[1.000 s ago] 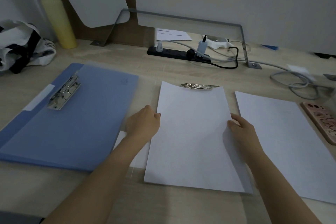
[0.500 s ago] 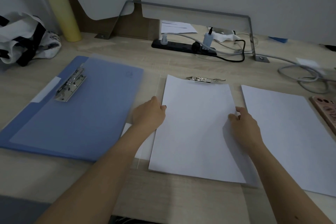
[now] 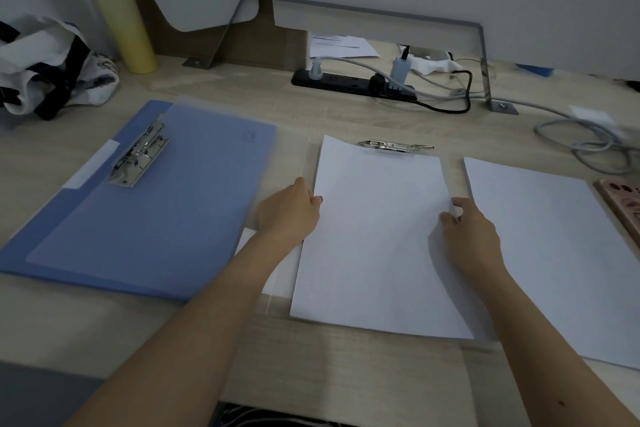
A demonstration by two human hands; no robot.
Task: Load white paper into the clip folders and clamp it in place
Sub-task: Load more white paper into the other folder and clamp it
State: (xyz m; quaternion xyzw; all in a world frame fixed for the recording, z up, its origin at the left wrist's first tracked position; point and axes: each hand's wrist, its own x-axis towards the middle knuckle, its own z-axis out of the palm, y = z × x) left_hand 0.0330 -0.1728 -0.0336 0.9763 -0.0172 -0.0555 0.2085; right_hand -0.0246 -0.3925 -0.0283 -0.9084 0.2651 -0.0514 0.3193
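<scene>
1. The white sheet (image 3: pixel 377 243) lies flat on the desk (image 3: pixel 346 360) between both hands, with its long axis running from 6 to 12 o'clock.
2. The left hand (image 3: pixel 289 213) holds the left edge with curled fingers. The right hand (image 3: pixel 472 236) pinches the right edge, thumb on top.
3. The metal clip (image 3: pixel 394 146) sits at 12 o'clock from the hands, at the sheet's far edge. I cannot tell whether the edge is under it.
4. I think the sheet must slide toward 12. The left hand seems a little nearer the clip.
5. The blue folder (image 3: pixel 156 201) lies at 9 o'clock, apart.
</scene>
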